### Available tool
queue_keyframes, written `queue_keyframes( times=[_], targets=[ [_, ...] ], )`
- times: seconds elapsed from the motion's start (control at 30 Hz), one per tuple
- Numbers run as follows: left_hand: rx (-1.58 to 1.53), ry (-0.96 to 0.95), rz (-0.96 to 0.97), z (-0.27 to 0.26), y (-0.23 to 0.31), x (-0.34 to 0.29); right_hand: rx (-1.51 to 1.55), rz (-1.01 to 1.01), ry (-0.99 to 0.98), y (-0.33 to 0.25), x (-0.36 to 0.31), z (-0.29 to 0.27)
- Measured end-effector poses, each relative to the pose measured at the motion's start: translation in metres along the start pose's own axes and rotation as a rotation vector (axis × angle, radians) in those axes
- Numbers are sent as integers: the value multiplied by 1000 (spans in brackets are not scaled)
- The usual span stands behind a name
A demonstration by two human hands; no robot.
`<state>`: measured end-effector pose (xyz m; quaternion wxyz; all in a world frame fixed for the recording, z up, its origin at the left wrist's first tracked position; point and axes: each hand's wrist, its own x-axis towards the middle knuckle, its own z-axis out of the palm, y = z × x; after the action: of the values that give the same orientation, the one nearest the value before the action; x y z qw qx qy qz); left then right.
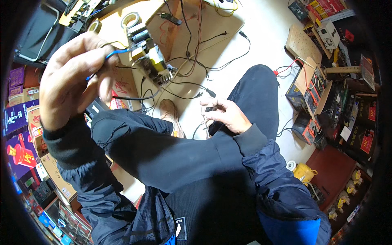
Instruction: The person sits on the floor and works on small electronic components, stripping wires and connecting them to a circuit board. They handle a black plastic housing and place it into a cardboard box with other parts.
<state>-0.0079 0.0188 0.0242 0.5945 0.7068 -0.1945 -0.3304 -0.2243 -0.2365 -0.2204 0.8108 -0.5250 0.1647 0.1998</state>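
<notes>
Raised at the upper left, my left hand (77, 75) is closed in a pinch on thin wires, a blue wire (118, 52) and a yellow wire (115, 42) among them. These run to a small circuit board (149, 59) crowded with components and a metal heat sink, which sits tilted just beyond my fingertips. My right hand (230, 116), above my knee, has its thumb and fingers closed on a small black piece (210, 109), perhaps a cable end. A thin cable hangs below it; the fingers partly cover the piece.
Loose black cables (192, 61) with plugs tangle on the pale floor ahead. A wooden table (114, 24) bears tape rolls (130, 19). Printed boxes (20, 114) stack along the left. On the right stand a battery with red clips (304, 92), a yellow tool (304, 173) and shelves.
</notes>
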Motion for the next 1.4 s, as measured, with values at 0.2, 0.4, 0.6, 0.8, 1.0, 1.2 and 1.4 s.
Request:
queue_keyframes(
  times=[0.2,0.4,0.6,0.8,1.0,1.2,1.4],
  targets=[
    [-37,34,-64,14,-8,-1,-142,-6,-8,13,19,-17],
    [103,86,-341,40,-11,8,156,78,-22,8,20,-38],
    [-218,-31,-254,81,-55,15,193,7,140,-4,3,-66],
    [-200,-155,-184,98,-57,27,211,-83,151,7,-21,-68],
    [-162,-265,-17,88,-21,28,408,-159,49,-13,-19,-48],
    [-192,-264,49,63,2,33,550,-237,-89,-49,13,-1],
    [-246,-261,94,35,-6,36,702,-242,-144,-67,43,40]
  ],
)
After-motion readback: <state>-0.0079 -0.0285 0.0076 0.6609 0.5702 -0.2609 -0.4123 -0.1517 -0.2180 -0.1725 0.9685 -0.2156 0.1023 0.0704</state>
